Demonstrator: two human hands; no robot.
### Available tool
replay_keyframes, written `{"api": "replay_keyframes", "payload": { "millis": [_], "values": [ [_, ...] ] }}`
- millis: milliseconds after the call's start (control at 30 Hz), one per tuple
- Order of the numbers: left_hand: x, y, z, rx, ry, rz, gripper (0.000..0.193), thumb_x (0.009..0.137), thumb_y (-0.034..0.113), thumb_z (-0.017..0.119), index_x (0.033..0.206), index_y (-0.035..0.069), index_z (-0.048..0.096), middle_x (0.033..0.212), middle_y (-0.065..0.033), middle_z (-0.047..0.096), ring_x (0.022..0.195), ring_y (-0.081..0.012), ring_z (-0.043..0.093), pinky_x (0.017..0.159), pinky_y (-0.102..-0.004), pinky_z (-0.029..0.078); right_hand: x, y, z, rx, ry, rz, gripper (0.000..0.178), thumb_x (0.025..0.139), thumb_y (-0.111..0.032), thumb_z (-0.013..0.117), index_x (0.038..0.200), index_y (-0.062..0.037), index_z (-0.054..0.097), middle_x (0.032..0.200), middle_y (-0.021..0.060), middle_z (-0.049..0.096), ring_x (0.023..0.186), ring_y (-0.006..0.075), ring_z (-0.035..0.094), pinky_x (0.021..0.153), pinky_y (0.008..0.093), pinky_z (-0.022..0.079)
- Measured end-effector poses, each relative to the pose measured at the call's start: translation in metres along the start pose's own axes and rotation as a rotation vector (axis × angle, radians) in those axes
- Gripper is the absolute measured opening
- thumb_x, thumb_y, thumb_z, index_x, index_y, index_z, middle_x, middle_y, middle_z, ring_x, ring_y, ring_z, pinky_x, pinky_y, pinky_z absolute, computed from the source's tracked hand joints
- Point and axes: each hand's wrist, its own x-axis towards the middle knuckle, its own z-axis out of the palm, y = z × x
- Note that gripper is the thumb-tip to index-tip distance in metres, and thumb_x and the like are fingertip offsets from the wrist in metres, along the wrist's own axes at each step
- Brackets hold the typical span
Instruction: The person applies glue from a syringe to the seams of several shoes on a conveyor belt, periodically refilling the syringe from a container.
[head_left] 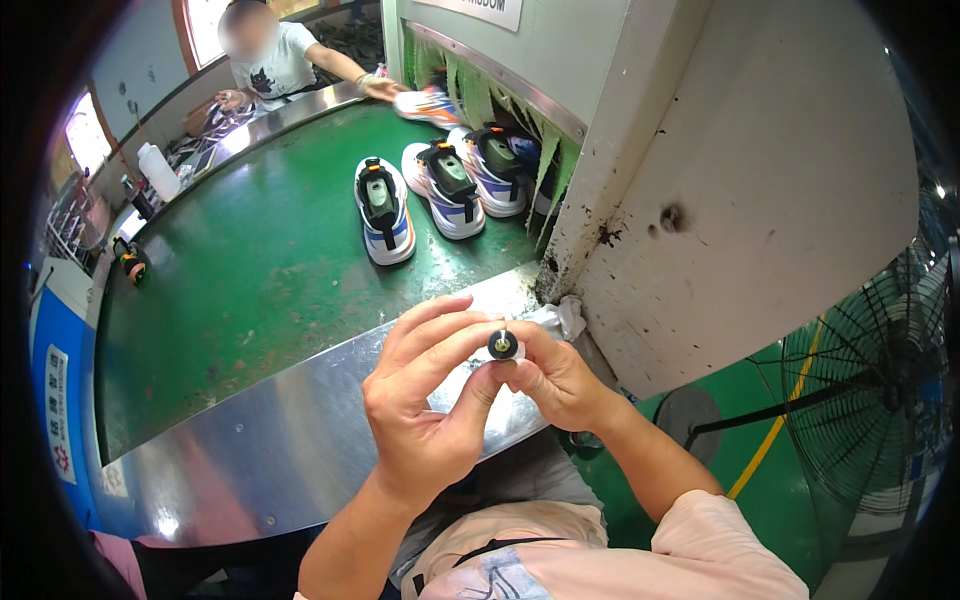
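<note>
Close together over the metal edge of the belt, my left hand [428,400] and my right hand [568,382] pinch one small item, a black round-ended piece [503,345] with a pale yellowish centre and a thin shiny tip. Something white shows just beside it, between the fingers; its exact kind I cannot make out. The thumb and forefinger of each hand meet at the piece, while the other left fingers stretch out above. Beyond my hands, a white sneaker [384,212] with black, blue and orange parts stands on the green belt, and another similar sneaker [445,190] is beside it.
More sneakers [492,170] sit by the green strip curtain [470,85] of a machine opening. Across the belt [250,270], a seated person [275,65] reaches to a sneaker there. A white bottle [158,170] stands far left; a large black fan [880,390] is at right.
</note>
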Motion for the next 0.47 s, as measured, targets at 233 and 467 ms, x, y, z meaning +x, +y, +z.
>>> {"api": "replay_keyframes", "payload": {
  "millis": [233, 467],
  "values": [
    [0.001, -0.004, -0.004, -0.122, -0.027, -0.019, 0.025, 0.079, 0.001, 0.07, 0.104, 0.0, 0.066, 0.105, -0.0124, 0.067, 0.116, -0.0321, 0.053, 0.096, -0.0417, 0.042, 0.003, -0.002, -0.004, 0.288, -0.119, 0.067, 0.049, 0.099, -0.045, 0.042, 0.138, -0.0162, 0.041, 0.089, 0.0002, 0.051, 0.071, 0.0054, 0.046, 0.063, 0.0208, 0.041],
    [0.002, -0.007, -0.01, -0.147, -0.088, 0.011, 0.03, 0.084, 0.006, 0.068, 0.112, 0.002, 0.063, 0.107, -0.0129, 0.067, 0.12, -0.0319, 0.049, 0.104, -0.0441, 0.034, 0.008, -0.014, -0.011, 0.167, -0.184, 0.158, 0.049, 0.1, -0.043, 0.04, 0.142, -0.0186, 0.036, 0.079, -0.0027, 0.048, 0.062, 0.0034, 0.043, 0.056, 0.0195, 0.037]
  ]
}}
